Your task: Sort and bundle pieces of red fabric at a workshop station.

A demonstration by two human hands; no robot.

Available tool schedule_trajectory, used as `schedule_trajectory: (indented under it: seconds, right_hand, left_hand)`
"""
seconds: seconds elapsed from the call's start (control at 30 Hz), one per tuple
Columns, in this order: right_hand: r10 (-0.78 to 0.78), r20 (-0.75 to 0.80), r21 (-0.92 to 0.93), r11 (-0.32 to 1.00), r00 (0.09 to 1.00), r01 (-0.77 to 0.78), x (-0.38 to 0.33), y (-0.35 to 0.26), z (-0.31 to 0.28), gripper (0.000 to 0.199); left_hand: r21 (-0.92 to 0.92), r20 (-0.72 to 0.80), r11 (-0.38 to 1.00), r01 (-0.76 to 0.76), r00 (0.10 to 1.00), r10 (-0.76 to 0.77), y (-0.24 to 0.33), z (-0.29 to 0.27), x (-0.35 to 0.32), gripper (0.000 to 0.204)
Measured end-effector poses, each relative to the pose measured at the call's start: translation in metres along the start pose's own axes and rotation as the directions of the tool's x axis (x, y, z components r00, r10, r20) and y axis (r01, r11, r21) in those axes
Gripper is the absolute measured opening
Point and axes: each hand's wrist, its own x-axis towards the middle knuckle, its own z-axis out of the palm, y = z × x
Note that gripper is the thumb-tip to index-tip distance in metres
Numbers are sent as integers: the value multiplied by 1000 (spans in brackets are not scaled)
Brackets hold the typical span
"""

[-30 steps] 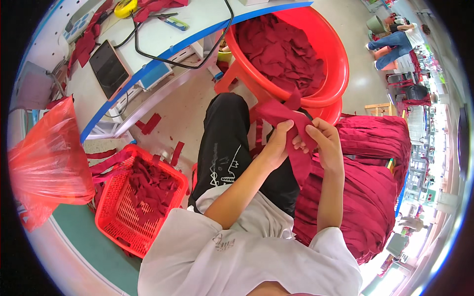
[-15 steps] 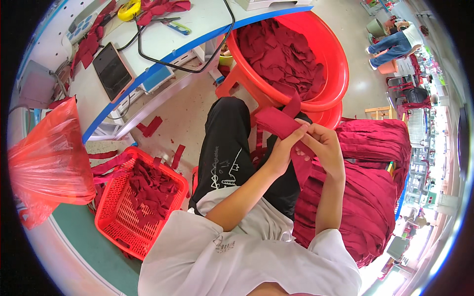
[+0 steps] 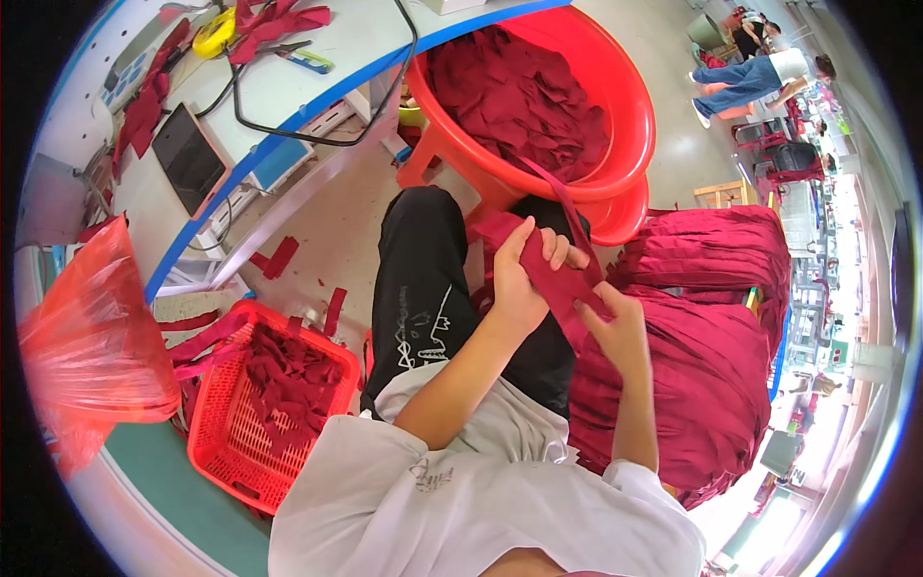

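Note:
Over my lap a dark red fabric strip point(image 3: 558, 286) runs between both hands. My left hand point(image 3: 524, 284) is closed around its upper part, with the fingers curled over it. Lower and to the right, my right hand point(image 3: 615, 325) pinches the strip's edge between thumb and fingers. A narrow length of the same cloth loops up from my hands to the rim of a red plastic basin point(image 3: 630, 115). Inside the basin lies a heap of dark red fabric pieces point(image 3: 519, 101). Large bundles of red strips point(image 3: 673, 385) are stacked against my right side.
At left stands a red slotted basket point(image 3: 226, 452) with fabric scraps, beside a hanging red plastic bag point(image 3: 101, 337). A blue-edged table point(image 3: 279, 87) holds a phone point(image 3: 189, 159), snips point(image 3: 306, 60) and a yellow tape measure point(image 3: 213, 35). A co-worker point(image 3: 755, 77) stands far right.
My left hand has shifted up and left along the strip and now wraps it. My right hand has dropped lower and apart from it. The view has tilted slightly.

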Motion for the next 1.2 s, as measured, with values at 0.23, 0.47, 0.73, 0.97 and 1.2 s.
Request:
schedule_trajectory:
  seconds: [0.23,0.47,0.73,0.97,1.2]
  right_hand:
    - [-291,-446,-427,900,847,85,-42,24,20,17]
    - [-380,-813,-494,851,441,-176,-26,81,-38,9]
    - [-478,-876,-453,765,67,-457,-73,68,-156,29]
    - [-498,-812,-559,511,305,-653,-117,108,-192,35]
    - [-289,-774,-607,591,563,-531,-55,108,-187,24]
  left_hand:
    - [-72,78,984,163,984,-157,-20,0,-2,46]
    - [-77,129,990,115,986,-105,-4,21,-9,46]
    - [-187,148,959,212,971,-186,-16,48,-9,44]
    - [-212,135,917,337,940,-314,-43,53,-4,44]
    - [-212,36,967,141,990,-137,12,38,-5,41]
